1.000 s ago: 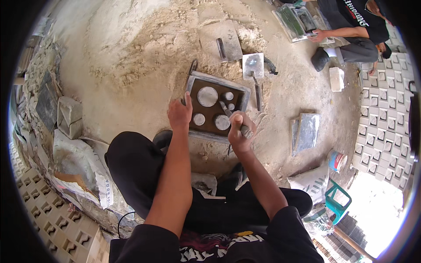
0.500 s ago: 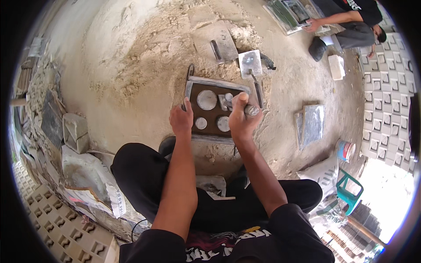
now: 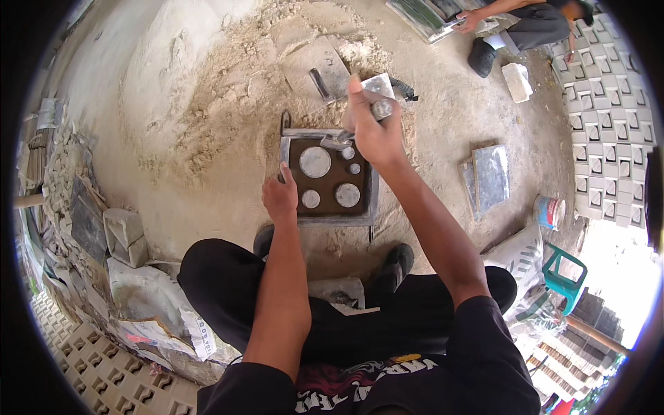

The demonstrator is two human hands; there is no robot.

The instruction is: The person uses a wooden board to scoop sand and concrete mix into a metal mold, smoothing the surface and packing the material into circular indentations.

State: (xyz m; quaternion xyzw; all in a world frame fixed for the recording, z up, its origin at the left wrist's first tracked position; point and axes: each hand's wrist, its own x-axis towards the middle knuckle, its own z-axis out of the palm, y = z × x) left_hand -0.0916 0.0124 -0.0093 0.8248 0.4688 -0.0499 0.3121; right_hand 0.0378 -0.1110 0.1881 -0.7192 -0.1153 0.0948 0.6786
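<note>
A rectangular metal mould [image 3: 335, 221] lies on the floor in front of me, packed with dark, damp mix. Several round pale discs of differing size show in the mix, the biggest disc [image 3: 315, 162] at upper left. My left hand [image 3: 279, 197] is closed on the mould's left side bar, thumb up. Above the mould's far right corner, my right hand [image 3: 377, 128] grips the rounded grey handle of a small trowel [image 3: 337, 143]. Its metal blade is over the far edge of the mould; whether it touches is unclear.
Beyond the mould lie a flat board with a handle [image 3: 317, 72] and a pale square plate [image 3: 377, 84], partly behind my right hand. Loose sandy powder [image 3: 207, 111] spreads at far left. Flat plates [image 3: 490, 176] lie at right, near a green stool [image 3: 565, 277]. A co-worker's hand [image 3: 470, 19] is at upper right.
My right hand has moved away from me with the trowel, from over the discs to the mould's far edge, uncovering the right-hand discs. My left hand stays at the left side.
</note>
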